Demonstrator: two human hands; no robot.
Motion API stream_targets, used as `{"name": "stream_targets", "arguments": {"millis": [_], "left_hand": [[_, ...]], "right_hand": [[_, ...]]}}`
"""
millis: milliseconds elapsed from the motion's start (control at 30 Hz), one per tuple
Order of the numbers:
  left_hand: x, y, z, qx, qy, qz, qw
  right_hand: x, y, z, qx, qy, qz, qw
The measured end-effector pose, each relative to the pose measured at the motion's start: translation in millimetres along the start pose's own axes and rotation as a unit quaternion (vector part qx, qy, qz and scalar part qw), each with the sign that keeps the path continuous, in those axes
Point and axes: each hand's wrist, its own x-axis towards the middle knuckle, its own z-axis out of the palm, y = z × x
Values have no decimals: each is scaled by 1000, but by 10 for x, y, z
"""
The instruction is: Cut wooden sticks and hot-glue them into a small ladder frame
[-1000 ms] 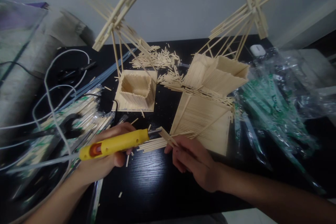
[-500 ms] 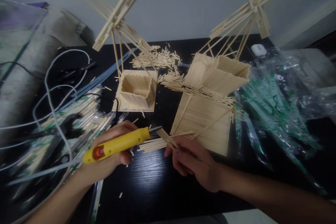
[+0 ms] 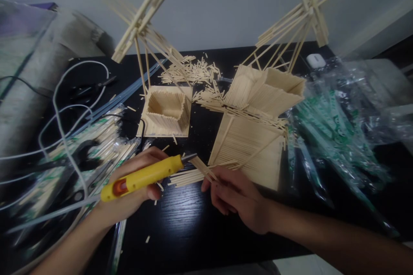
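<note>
My left hand (image 3: 135, 180) is closed round a yellow hot glue gun (image 3: 145, 176), with a long glue stick (image 3: 58, 215) running out of its back end. The gun's metal nozzle points right, at the tip of a few short wooden sticks (image 3: 200, 165). Those sticks lie side by side, pinched in the fingers of my right hand (image 3: 235, 197). Whether the nozzle touches them I cannot tell. Just behind my right fingers, several loose sticks (image 3: 185, 178) lie on the black table, beside a flat wooden board (image 3: 261, 167) with rows of sticks on it.
A square stick-walled box (image 3: 167, 109) on a base stands at centre left, under a windmill-like stick frame (image 3: 140, 25). A second stick structure (image 3: 277, 90) rises at the right. Cut sticks (image 3: 193, 71) are heaped behind. White cable (image 3: 58, 116), scissors (image 3: 84, 193) and plastic wrappers (image 3: 335, 124) lie around.
Hardly anything differs. The whole view has shifted slightly; both hands keep their grips, with the nozzle still at the ends of the sticks.
</note>
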Motion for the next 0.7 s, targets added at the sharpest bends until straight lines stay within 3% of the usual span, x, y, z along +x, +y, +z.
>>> {"name": "stream_targets", "arguments": {"millis": [433, 633, 700], "left_hand": [[14, 48, 15, -10, -2, -5, 1000], [1, 10, -2, 12, -61, 8, 998], [5, 11, 0, 19, -50, 14, 998]], "right_hand": [[-8, 20, -5, -4, 7, 2, 1000], [-5, 22, -9, 0, 3, -1, 1000], [2, 11, -6, 0, 4, 2, 1000]]}}
